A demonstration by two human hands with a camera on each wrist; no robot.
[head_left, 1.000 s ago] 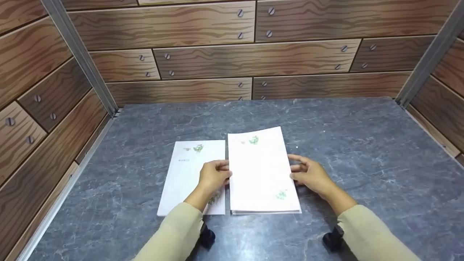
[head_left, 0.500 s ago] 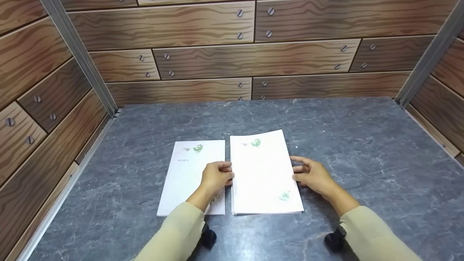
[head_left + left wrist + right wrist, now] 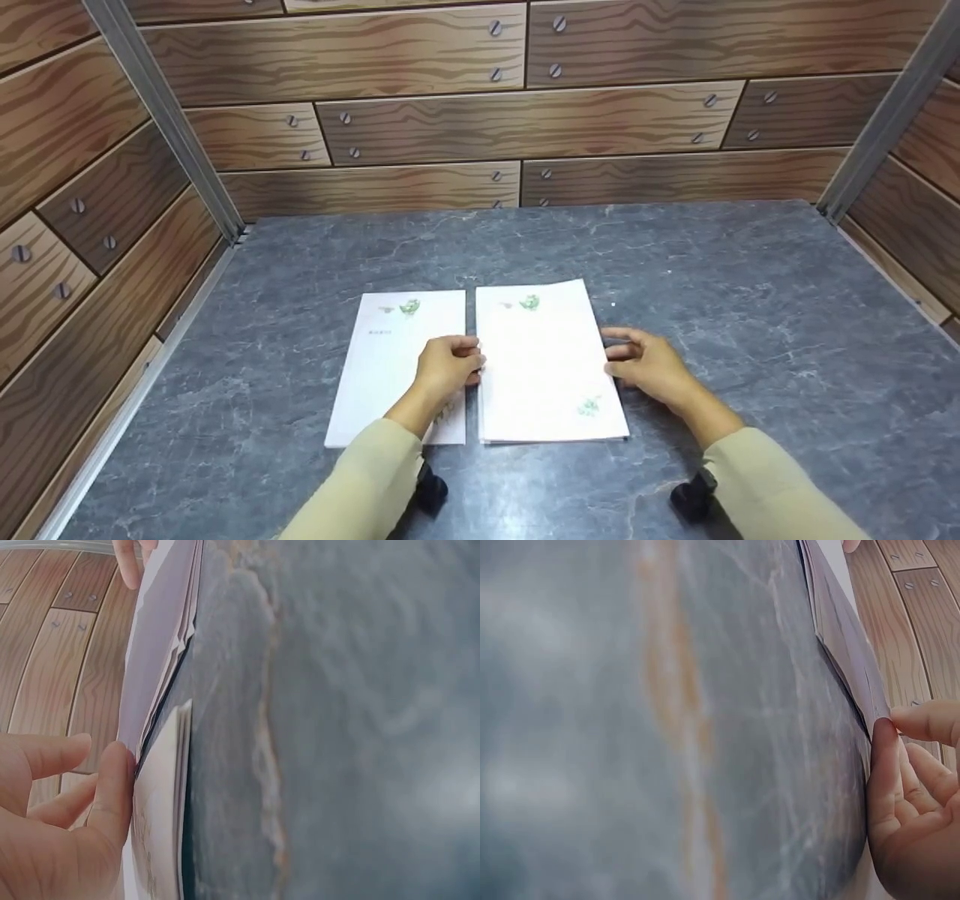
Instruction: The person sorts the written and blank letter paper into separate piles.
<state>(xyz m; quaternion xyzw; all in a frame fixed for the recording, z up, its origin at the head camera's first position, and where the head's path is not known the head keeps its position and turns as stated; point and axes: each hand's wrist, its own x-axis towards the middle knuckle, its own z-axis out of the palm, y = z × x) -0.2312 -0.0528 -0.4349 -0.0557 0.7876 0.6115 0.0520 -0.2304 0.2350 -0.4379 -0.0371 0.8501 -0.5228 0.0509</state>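
Observation:
A stack of white printed sheets [image 3: 540,360] with green leaf motifs lies in the middle of the head view. My left hand [image 3: 447,367] holds its left edge, thumb tip at the side, while the palm hangs over the neighbouring stack. On the opposite side, my right hand [image 3: 645,361] has thumb and fingertips at the right edge. Just left lies a second stack of sheets [image 3: 397,367], its lower right part hidden behind my left wrist. In the left wrist view, loose layers show along the front edge of the held sheets [image 3: 161,637].
A dark grey marbled tabletop [image 3: 300,255] carries both stacks. Wood-patterned panels [image 3: 420,131] enclose the back and sides, with metal posts [image 3: 161,112] at the corners. Black wrist devices [image 3: 431,489] sit below both sleeves.
The held stack has shifted slightly right and nearer, and its raised far right corner has sunk toward the table. Both hands have moved a little with it. The left stack stays put.

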